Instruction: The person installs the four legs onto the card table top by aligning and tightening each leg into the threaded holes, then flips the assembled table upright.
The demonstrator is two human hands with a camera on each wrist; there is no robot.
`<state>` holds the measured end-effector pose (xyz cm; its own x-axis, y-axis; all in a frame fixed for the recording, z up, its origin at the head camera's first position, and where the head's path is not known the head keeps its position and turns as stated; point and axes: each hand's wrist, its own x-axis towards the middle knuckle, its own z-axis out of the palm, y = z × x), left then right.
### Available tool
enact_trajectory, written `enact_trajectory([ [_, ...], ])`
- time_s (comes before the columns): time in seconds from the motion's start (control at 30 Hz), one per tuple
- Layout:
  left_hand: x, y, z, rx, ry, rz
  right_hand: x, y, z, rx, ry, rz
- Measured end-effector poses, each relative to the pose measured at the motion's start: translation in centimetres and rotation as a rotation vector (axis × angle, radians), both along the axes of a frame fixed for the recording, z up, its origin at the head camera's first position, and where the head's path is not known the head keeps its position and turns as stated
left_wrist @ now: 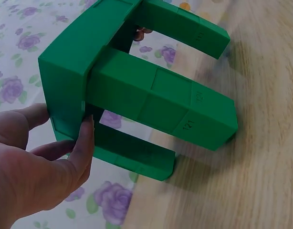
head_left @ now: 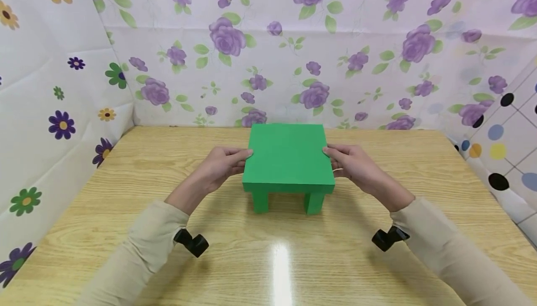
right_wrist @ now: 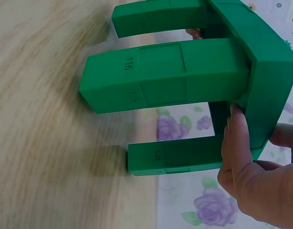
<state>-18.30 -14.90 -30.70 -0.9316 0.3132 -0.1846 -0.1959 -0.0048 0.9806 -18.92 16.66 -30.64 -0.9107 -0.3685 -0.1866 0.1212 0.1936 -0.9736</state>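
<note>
A small green table [head_left: 288, 154] with a square top and straight legs stands upright between both hands. My left hand [head_left: 225, 166] grips the left edge of its top, thumb on the upper face and fingers underneath. On the opposite edge, my right hand [head_left: 351, 163] holds it the same way. The left wrist view shows a green leg [left_wrist: 165, 100] marked 121, and the right wrist view shows another leg [right_wrist: 161, 74] marked 116. The leg ends are at the wooden surface or just above it; I cannot tell whether all touch.
The wooden tabletop [head_left: 235, 259] extends around the green piece, with a bright reflection near the front. A purple-flowered cloth [head_left: 268, 73] hangs behind it. Patterned coverings, one flowered [head_left: 46, 156] and one dotted [head_left: 507, 147], close off the left and right sides.
</note>
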Motion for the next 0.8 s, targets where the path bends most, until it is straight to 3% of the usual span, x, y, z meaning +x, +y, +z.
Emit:
enact_trajectory([
  [0.43, 0.7, 0.0, -0.8, 0.048, -0.025, 0.049, 0.5, 0.2, -0.3, 0.001, -0.019, 0.04],
  [0.53, 0.5, -0.1, -1.1, 0.013, -0.004, 0.043, 0.4, 0.3, -0.5, 0.039, -0.013, 0.04],
  [0.7, 0.3, -1.1, -1.5, -0.129, 0.129, -0.016, 0.1, 1.0, -0.9, 0.122, 0.046, 0.04],
  [0.8, 0.4, -2.1, -1.3, -0.323, 0.291, -0.052, 0.1, 2.1, -1.1, 0.301, 0.198, 0.046],
])
